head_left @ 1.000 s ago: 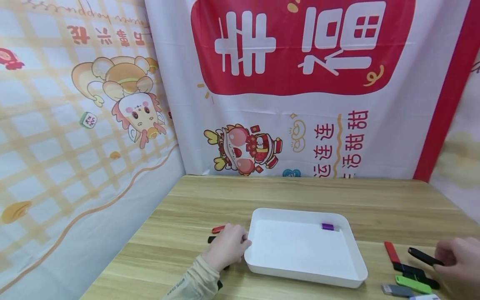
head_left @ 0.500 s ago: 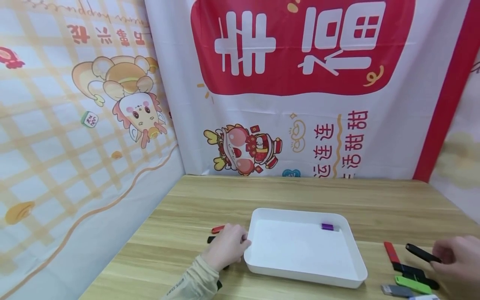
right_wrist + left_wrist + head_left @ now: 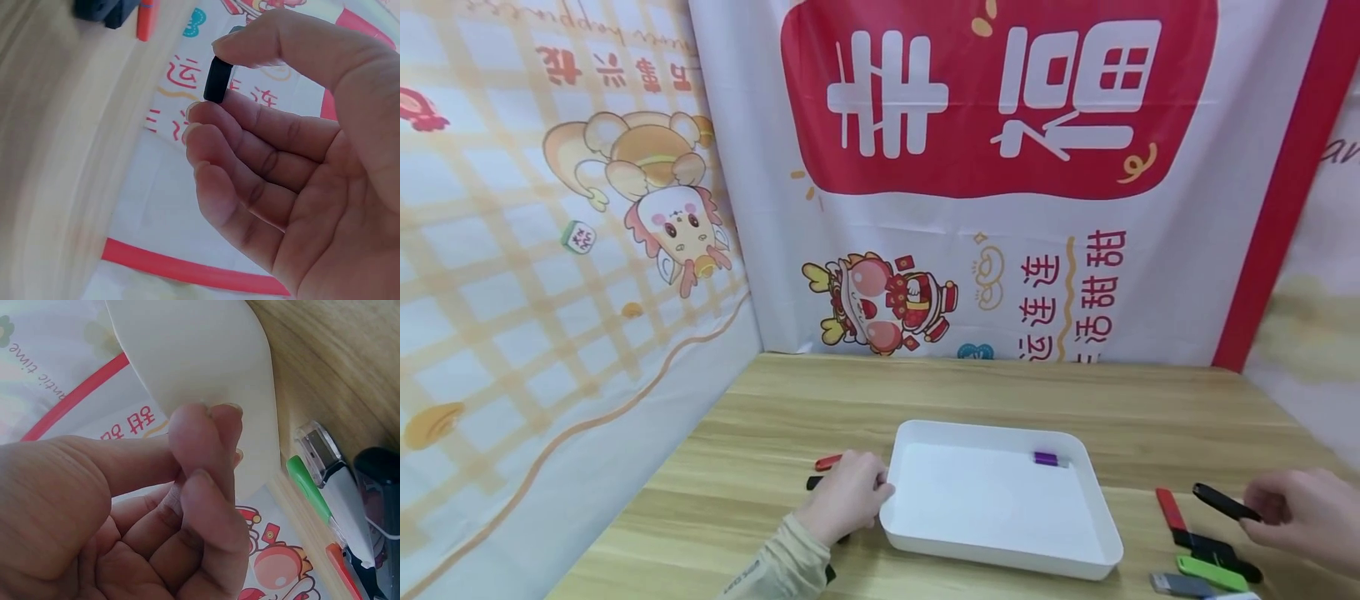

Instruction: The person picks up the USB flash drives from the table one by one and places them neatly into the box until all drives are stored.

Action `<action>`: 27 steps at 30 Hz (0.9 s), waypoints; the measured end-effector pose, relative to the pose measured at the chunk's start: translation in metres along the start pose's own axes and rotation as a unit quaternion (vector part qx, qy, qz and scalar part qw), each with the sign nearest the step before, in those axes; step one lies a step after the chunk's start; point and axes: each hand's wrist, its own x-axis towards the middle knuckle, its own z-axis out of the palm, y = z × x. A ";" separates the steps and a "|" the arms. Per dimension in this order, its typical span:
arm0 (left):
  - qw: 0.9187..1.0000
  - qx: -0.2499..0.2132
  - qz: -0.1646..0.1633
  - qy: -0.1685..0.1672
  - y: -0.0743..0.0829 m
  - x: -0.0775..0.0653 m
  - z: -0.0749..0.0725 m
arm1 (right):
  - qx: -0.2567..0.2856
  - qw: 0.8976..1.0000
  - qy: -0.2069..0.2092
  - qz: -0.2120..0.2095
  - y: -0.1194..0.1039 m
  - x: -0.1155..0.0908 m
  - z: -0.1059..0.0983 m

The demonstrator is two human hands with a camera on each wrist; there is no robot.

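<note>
My right hand (image 3: 1296, 512) pinches a black USB stick (image 3: 1225, 502) between thumb and index finger, above the right side of the table. In the right wrist view the black stick stands out from my fingertips, its other fingers loosely curved below. My left hand (image 3: 848, 497) holds the left rim of a white tray (image 3: 1000, 558), the thumb coming over the edge. In the left wrist view its fingers (image 3: 212, 506) overlap the tray wall. A purple USB stick (image 3: 1045, 458) lies inside the tray near its far right corner.
Right of the tray lie a red-and-black stick (image 3: 1169, 510), a green one (image 3: 1212, 573) and a grey one (image 3: 1180, 585). Beside my left hand are a red stick (image 3: 827, 462) and several others, partly hidden by it. Printed cloths (image 3: 1000, 275) hang behind the table.
My right hand has moved slightly left, carrying the black USB stick. My left hand stays at the tray's rim. The head view has shifted a little.
</note>
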 end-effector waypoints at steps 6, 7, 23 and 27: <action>1.000 -0.001 -0.004 -0.005 -0.001 0.000 0.000 | -0.001 1.000 -0.025 -0.004 -0.016 0.009 -0.009; 1.000 -0.002 -0.006 -0.007 -0.001 0.000 -0.001 | -0.001 1.000 -0.029 -0.009 -0.020 0.011 -0.011; 1.000 0.001 -0.020 -0.003 0.000 0.001 -0.002 | -0.010 0.989 0.011 -0.145 -0.080 0.044 -0.030; 1.000 0.004 -0.019 -0.001 -0.001 0.001 -0.004 | -0.012 0.985 0.015 -0.170 -0.096 0.054 -0.034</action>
